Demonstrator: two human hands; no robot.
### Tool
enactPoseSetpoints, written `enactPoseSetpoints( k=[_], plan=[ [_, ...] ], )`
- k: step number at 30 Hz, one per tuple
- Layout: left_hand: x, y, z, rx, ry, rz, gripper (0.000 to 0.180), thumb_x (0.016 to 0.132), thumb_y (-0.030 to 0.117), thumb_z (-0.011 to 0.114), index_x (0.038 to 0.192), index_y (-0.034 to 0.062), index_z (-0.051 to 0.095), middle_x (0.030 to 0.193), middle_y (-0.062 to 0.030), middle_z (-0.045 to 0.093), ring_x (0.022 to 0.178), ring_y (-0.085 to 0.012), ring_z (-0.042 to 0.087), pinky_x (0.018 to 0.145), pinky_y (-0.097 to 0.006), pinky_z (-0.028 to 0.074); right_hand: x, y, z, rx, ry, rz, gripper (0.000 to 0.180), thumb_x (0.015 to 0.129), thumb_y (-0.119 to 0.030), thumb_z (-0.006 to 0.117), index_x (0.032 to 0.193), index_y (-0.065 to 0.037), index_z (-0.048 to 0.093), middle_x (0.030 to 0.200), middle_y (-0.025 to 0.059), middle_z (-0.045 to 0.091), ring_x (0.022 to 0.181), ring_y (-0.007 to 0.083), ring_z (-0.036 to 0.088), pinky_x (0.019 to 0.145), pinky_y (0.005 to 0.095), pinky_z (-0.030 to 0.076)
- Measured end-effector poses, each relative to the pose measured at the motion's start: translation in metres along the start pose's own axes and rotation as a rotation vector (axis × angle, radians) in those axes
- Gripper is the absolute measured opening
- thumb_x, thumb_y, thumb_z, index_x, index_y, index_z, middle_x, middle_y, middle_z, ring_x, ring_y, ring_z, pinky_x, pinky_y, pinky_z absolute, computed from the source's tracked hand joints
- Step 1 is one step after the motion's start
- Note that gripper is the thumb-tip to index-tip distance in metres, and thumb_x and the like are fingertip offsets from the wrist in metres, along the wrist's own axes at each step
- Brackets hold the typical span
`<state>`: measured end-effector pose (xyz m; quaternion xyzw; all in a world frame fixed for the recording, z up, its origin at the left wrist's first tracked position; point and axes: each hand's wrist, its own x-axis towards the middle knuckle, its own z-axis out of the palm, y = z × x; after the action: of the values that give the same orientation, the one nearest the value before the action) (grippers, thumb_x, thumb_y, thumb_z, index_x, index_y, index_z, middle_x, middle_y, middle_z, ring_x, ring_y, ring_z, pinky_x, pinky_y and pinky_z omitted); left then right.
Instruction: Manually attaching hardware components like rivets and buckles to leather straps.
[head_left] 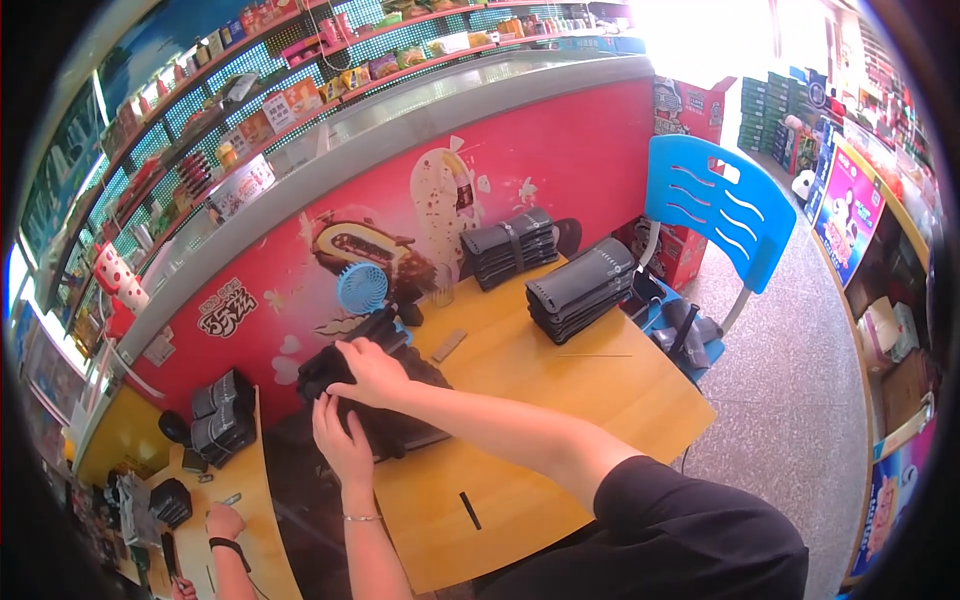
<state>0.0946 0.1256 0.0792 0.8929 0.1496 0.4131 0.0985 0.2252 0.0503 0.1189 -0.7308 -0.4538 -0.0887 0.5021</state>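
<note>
Two strapped bundles (545, 268) done at two o'clock on tabletop (600, 390); both hands, left hand (343, 440) and right hand (372, 368), pinching unfinished black stack (385, 415).

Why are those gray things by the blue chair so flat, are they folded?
Folded. The gray stack beside the blue chair shows neat flat layers piled on the wooden table.

Black, seemingly fabric bundle (385, 395) on table
</note>
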Motion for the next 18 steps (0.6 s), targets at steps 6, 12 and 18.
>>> enactPoseSetpoints(
  k=[6,12,18],
  plan=[
    [0.018,-0.024,0.016,0.128,-0.057,0.03,0.038,0.091,0.011,0.045,0.127,-0.0018,0.047,0.139,-0.0151,0.041,0.133,-0.0341,0.031,0.107,-0.05,0.024,0.013,0.003,0.022,-0.003,-0.16,0.17,0.071,0.076,-0.037,0.068,0.132,-0.006,0.036,0.11,0.02,0.055,0.101,0.0369,0.057,0.082,0.0437,0.049],
    [0.02,-0.023,0.022,0.205,-0.102,-0.002,0.04,0.09,0.01,0.043,0.129,-0.0002,0.046,0.14,-0.0112,0.041,0.135,-0.0312,0.03,0.108,-0.052,0.022,0.024,0.015,0.03,0.044,-0.217,0.217,0.056,0.077,-0.029,0.067,0.122,-0.007,0.042,0.103,0.0189,0.059,0.097,0.0361,0.059,0.079,0.0437,0.049],
    [0.022,-0.028,0.019,0.264,-0.082,0.028,0.04,0.089,0.009,0.044,0.128,0.0027,0.049,0.135,-0.0108,0.047,0.13,-0.0309,0.037,0.107,-0.05,0.025,0.01,0.014,0.037,0.099,-0.083,0.16,0.049,0.076,-0.019,0.064,0.119,-0.007,0.042,0.104,0.0172,0.06,0.098,0.035,0.058,0.08,0.0433,0.048]
  ],
)
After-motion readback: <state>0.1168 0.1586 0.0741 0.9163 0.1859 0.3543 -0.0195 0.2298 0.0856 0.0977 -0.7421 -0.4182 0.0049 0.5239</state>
